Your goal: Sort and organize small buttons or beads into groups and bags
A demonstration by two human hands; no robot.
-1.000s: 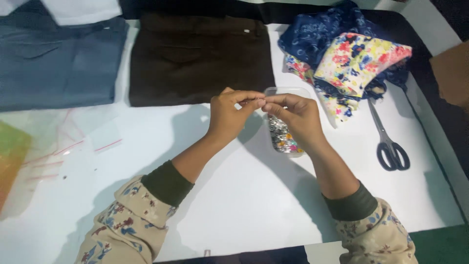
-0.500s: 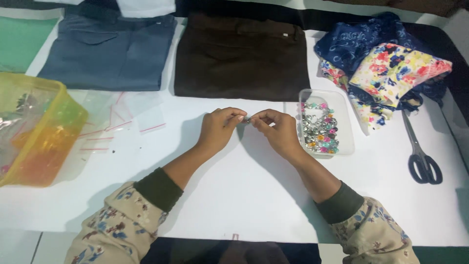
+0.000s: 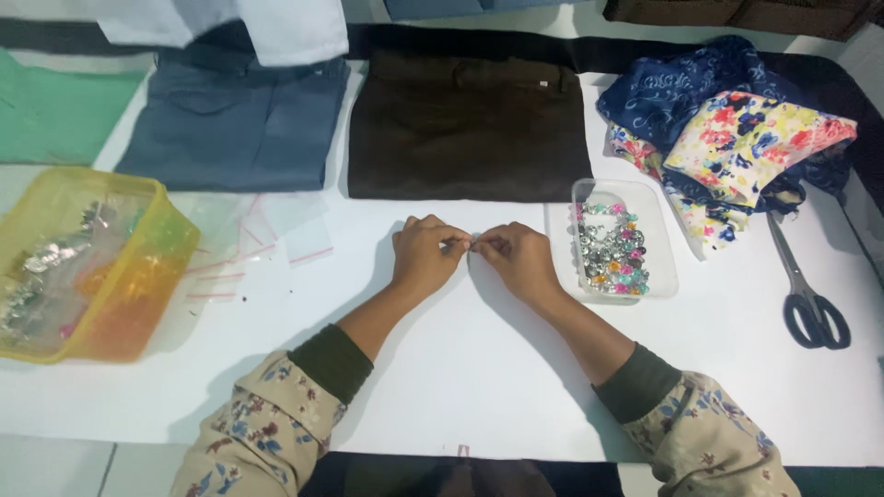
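My left hand and my right hand meet over the white table, fingertips pinched together on one tiny shiny bead-like piece between them. Just right of my right hand stands a clear plastic tray filled with several colourful gems and beads. The piece itself is too small to make out in detail.
A yellow plastic tub with silvery bits sits at the left, small clear bags beside it. Folded blue trousers, brown trousers, floral fabric lie at the back. Scissors rest at the right.
The view has shifted, bringing the yellow tub in at the left. Both hands have stayed joined on the small piece, now lower and left of the bead tray.
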